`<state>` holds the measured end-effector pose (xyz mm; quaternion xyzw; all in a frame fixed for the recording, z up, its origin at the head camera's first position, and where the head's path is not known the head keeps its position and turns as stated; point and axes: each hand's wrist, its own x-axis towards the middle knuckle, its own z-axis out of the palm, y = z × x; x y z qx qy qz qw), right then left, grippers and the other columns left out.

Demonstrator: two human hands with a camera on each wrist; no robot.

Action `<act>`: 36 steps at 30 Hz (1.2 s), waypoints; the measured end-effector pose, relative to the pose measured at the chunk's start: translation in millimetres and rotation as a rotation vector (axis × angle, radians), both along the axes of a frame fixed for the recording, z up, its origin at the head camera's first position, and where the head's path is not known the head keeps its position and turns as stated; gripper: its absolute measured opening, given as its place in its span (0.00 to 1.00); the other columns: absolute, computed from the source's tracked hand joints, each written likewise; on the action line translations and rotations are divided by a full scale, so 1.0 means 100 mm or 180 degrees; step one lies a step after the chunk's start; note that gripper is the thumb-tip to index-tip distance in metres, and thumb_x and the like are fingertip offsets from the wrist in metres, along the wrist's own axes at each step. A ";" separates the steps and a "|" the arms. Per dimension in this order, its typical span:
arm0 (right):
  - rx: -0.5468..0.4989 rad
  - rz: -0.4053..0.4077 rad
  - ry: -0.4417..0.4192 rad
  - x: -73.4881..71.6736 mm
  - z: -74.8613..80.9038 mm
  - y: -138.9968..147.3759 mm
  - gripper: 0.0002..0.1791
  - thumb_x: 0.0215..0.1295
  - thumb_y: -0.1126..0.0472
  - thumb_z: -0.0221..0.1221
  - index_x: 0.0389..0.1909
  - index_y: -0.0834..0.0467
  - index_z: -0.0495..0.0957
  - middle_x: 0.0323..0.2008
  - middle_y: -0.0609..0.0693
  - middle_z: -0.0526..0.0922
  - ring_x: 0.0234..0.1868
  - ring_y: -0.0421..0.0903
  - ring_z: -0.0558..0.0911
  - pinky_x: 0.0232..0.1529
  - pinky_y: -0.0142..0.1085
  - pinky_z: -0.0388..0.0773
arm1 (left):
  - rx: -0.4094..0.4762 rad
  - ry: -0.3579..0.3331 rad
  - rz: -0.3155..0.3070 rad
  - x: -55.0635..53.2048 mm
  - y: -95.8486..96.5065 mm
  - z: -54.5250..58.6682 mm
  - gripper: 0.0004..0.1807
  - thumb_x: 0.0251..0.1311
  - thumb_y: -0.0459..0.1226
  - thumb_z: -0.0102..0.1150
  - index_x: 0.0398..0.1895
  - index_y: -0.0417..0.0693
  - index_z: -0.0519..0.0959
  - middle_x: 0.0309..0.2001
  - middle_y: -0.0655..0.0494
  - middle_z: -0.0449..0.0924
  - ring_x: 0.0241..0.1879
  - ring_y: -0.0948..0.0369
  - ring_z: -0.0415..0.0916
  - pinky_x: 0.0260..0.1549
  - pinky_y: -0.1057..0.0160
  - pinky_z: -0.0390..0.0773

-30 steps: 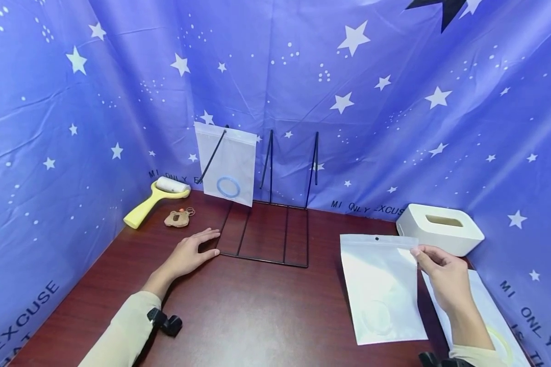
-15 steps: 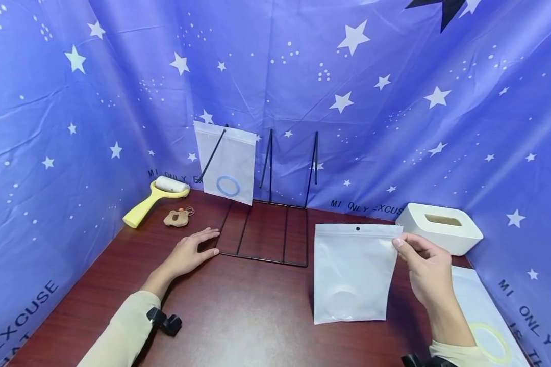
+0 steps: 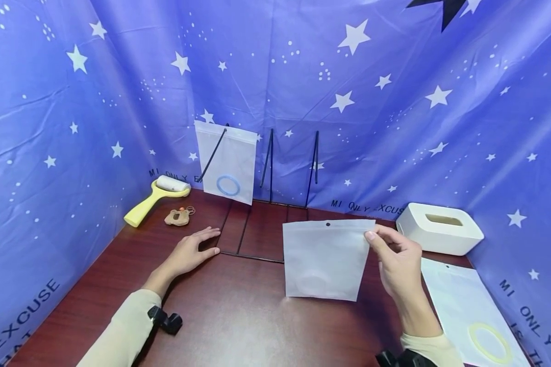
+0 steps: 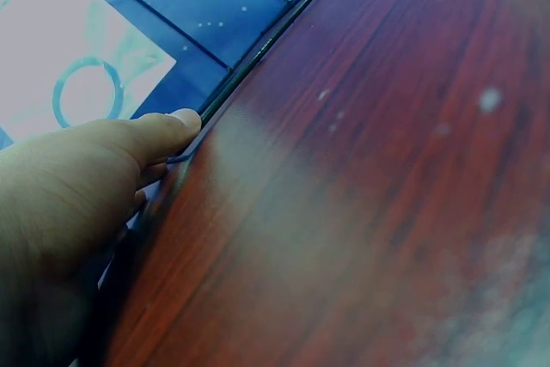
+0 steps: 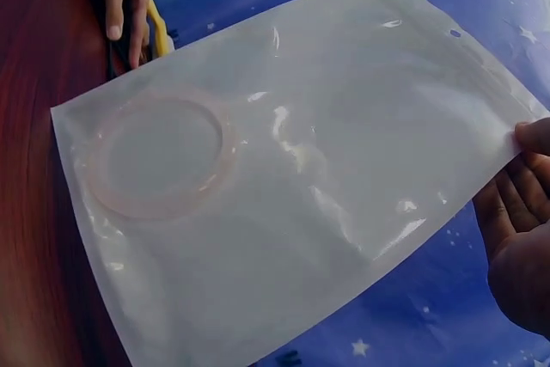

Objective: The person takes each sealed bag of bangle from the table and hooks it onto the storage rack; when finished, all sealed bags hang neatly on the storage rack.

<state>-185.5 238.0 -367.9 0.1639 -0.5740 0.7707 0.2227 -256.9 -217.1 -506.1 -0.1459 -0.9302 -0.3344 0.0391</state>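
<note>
My right hand (image 3: 397,260) pinches the upper right corner of a white zip bag (image 3: 328,260) between thumb and fingers. The bag hangs upright in front of the right part of a black wire rack (image 3: 257,258), with a small hole near its top. Through its front in the right wrist view shows a pale pink ring (image 5: 146,208). My left hand (image 3: 190,252) rests at the rack's front left corner, fingers extended, the thumb (image 4: 185,118) against the base wire. From the rack's left hook hangs another zip bag (image 3: 234,158) with a blue ring inside.
Two bare hooks rise at the rack's middle and right. A zip bag (image 3: 452,290) with a yellow ring lies at the right, before a white tissue box (image 3: 433,237). A yellow lint roller (image 3: 142,211) and a brown bear-shaped pouch (image 3: 178,217) lie left. Starry blue cloth surrounds the table.
My right hand has carried the zip bag leftward and slightly up, from near the tissue box to before the rack, uncovering the bag with the yellow ring. My left hand has stayed still.
</note>
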 end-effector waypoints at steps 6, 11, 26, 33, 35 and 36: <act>-0.0038 0.0047 0.0077 -0.08 -0.02 -0.19 0.11 0.64 0.83 0.58 0.34 0.69 0.85 0.23 0.47 0.81 0.26 0.38 0.74 0.26 0.26 0.72 | 0.0036 -0.0011 0.0001 0.01 -0.01 0.02 0.30 0.67 0.48 0.66 0.71 0.51 0.76 0.74 0.45 0.71 0.77 0.44 0.64 0.71 0.35 0.65; -0.0063 0.0099 0.0185 -0.12 0.01 -0.34 0.11 0.64 0.83 0.58 0.34 0.68 0.85 0.23 0.46 0.80 0.26 0.36 0.74 0.26 0.25 0.72 | 0.0233 0.0096 0.0109 0.06 0.04 0.12 0.27 0.69 0.48 0.65 0.68 0.48 0.78 0.70 0.42 0.75 0.73 0.43 0.70 0.70 0.37 0.68; -0.0335 0.0062 0.0270 -0.14 0.14 -0.69 0.14 0.65 0.81 0.58 0.33 0.63 0.87 0.22 0.45 0.83 0.21 0.35 0.72 0.23 0.23 0.70 | 0.0963 0.0630 -0.0690 0.53 0.60 0.42 0.23 0.60 0.42 0.74 0.60 0.58 0.83 0.58 0.63 0.85 0.60 0.60 0.81 0.59 0.51 0.79; -0.0399 0.0017 0.0317 -0.13 0.18 -0.81 0.12 0.65 0.80 0.59 0.34 0.64 0.87 0.23 0.46 0.83 0.21 0.36 0.72 0.22 0.24 0.70 | 0.1228 0.0340 -0.0686 0.61 0.75 0.34 0.15 0.59 0.43 0.75 0.49 0.60 0.86 0.50 0.64 0.87 0.54 0.67 0.82 0.58 0.66 0.80; -0.0392 0.0026 0.0331 -0.13 0.18 -0.85 0.12 0.64 0.80 0.59 0.33 0.64 0.87 0.23 0.46 0.82 0.21 0.36 0.72 0.22 0.24 0.70 | 0.1381 0.0248 -0.0689 0.62 0.75 0.32 0.10 0.60 0.41 0.75 0.44 0.58 0.87 0.44 0.62 0.88 0.49 0.68 0.84 0.54 0.69 0.81; -0.0381 0.0018 0.0341 -0.12 0.18 -0.87 0.12 0.64 0.80 0.59 0.34 0.63 0.87 0.23 0.46 0.82 0.21 0.35 0.73 0.22 0.24 0.70 | 0.1434 0.0220 -0.0701 0.63 0.75 0.31 0.08 0.60 0.40 0.74 0.42 0.57 0.87 0.41 0.62 0.89 0.46 0.68 0.84 0.51 0.69 0.82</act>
